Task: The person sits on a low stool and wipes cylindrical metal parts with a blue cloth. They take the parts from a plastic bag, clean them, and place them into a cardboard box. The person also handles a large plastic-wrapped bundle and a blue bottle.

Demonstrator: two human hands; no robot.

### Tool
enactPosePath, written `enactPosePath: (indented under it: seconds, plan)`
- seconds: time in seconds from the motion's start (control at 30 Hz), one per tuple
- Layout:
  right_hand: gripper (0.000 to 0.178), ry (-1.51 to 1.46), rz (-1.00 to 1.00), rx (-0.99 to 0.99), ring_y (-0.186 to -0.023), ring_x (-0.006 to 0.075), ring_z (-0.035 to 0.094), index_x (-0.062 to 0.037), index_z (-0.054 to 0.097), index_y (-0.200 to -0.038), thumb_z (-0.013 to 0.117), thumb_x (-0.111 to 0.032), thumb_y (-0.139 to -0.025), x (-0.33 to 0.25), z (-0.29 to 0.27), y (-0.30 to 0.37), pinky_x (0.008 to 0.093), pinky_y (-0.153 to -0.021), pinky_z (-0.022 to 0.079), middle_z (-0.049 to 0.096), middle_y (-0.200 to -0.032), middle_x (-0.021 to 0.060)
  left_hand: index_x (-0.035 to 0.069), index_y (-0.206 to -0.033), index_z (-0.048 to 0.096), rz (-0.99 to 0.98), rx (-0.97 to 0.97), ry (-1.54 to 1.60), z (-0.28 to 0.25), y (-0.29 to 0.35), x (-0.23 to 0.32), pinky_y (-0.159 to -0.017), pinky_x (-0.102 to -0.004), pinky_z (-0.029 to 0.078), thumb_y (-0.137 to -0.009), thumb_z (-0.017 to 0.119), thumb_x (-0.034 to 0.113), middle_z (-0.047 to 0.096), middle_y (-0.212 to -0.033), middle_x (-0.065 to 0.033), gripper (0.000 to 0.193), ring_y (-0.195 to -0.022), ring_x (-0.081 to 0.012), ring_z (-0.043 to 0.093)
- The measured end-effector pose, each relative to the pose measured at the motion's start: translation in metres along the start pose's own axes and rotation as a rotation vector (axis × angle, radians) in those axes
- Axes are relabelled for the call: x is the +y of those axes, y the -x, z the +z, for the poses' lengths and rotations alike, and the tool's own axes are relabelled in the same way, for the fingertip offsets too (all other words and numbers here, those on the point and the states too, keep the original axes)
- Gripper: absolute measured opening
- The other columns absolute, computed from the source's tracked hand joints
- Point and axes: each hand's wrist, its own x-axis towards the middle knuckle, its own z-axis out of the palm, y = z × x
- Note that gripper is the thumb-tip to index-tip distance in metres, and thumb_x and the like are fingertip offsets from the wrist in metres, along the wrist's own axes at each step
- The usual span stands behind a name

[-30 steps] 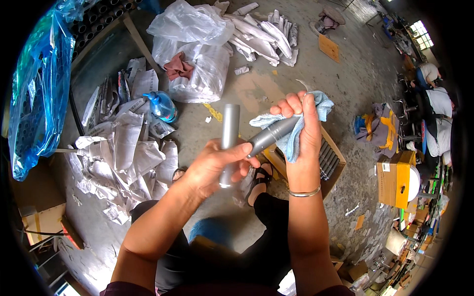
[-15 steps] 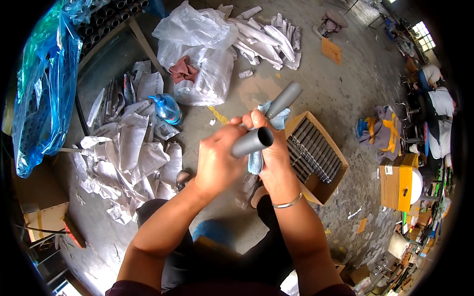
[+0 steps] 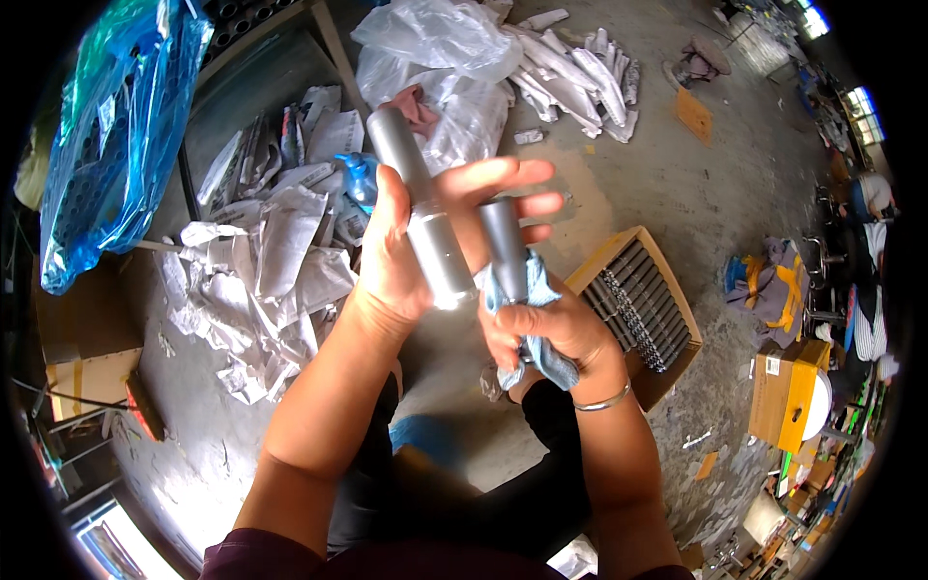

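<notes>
Above floor (image 3: 628, 188): two tubes (image 3: 441, 261).
Left hand (image 3: 394, 259): spread behind first tube (image 3: 391, 135). Right hand (image 3: 570, 333): gripping second tube (image 3: 504, 237), one cloth (image 3: 548, 360).

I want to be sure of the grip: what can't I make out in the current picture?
Head view, hidden: the lower end of the dark tube, by the cloth and right hand.
Head view, hidden: the box's near-left corner, by the right hand and wrist.
Head view, hidden: part of the blue bottle, by the left hand.
Head view, blurred: the left hand's fingertips.
Head view, cut off: the pipe stack, by the top edge.
</notes>
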Motion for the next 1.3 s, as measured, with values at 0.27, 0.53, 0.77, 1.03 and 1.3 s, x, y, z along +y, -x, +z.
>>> enactPosePath:
  seconds: [0.27, 0.53, 0.77, 1.03, 1.3]
  plan:
    - [0.028, 0.014, 0.042, -0.090, -0.051, 0.0141, 0.054, -0.0031, 0.054, -0.079, 0.074, -0.022, -0.078, 0.018, 0.025, -0.019, 0.0260, -0.049, 0.044, 0.054, -0.060, 0.0052, -0.009, -0.124, 0.050, 0.042, 0.253, 0.120, 0.018, 0.004, 0.015, -0.038, -0.0268, 0.032, -0.093, 0.031, 0.058, 0.038, -0.046, -0.0024, 0.077, -0.040, -0.0132, 0.034]
    - [0.027, 1.306, -0.342, 0.681, -0.058, 0.0349, 0.061, -0.0016, 0.052, -0.082, 0.076, -0.011, -0.072, 0.029, 0.034, -0.034, 0.0388, -0.053, 0.047, 0.060, -0.064, 0.0169, -0.006, -0.098, 0.061, 0.134, 0.882, -0.274, 0.008, 0.000, 0.015, -0.038, -0.0296, 0.034, -0.090, 0.042, 0.055, 0.043, -0.046, -0.0024, 0.065, -0.038, -0.0154, 0.041]
    - [0.029, 0.941, -0.192, 0.305, -0.060, 0.0175, 0.057, -0.0017, 0.053, -0.087, 0.077, -0.011, -0.073, 0.024, 0.010, -0.028, 0.0341, -0.058, 0.046, 0.058, -0.065, 0.0053, -0.006, -0.106, 0.060, 0.159, 0.808, -0.113, 0.002, 0.002, 0.035, -0.037, -0.0273, 0.031, -0.090, 0.041, 0.052, 0.037, -0.050, -0.0012, 0.063, -0.043, -0.0131, 0.033]
    - [0.066, 0.009, -0.328, 0.493, -0.110, 0.0264, 0.056, -0.0001, 0.044, -0.129, 0.039, -0.056, -0.094, -0.022, -0.029, -0.002, 0.0403, -0.094, 0.046, 0.056, -0.120, 0.0162, 0.000, -0.086, 0.064, -0.333, 0.681, -0.711, 0.013, 0.004, 0.025, -0.037, -0.0221, 0.038, -0.086, 0.050, 0.064, 0.057, -0.059, -0.0049, 0.065, -0.042, -0.0091, 0.049]
    - [0.041, -0.010, -0.403, 0.349, -0.090, 0.0250, 0.065, -0.0028, 0.055, -0.110, 0.070, -0.031, -0.084, -0.015, -0.006, -0.007, 0.0407, -0.089, 0.050, 0.066, -0.095, 0.0120, -0.001, -0.093, 0.065, -0.736, 0.148, -0.862, 0.034, 0.010, -0.015, -0.045, -0.0221, 0.041, -0.085, 0.062, 0.052, 0.062, -0.069, -0.0040, 0.054, -0.049, -0.0076, 0.051]
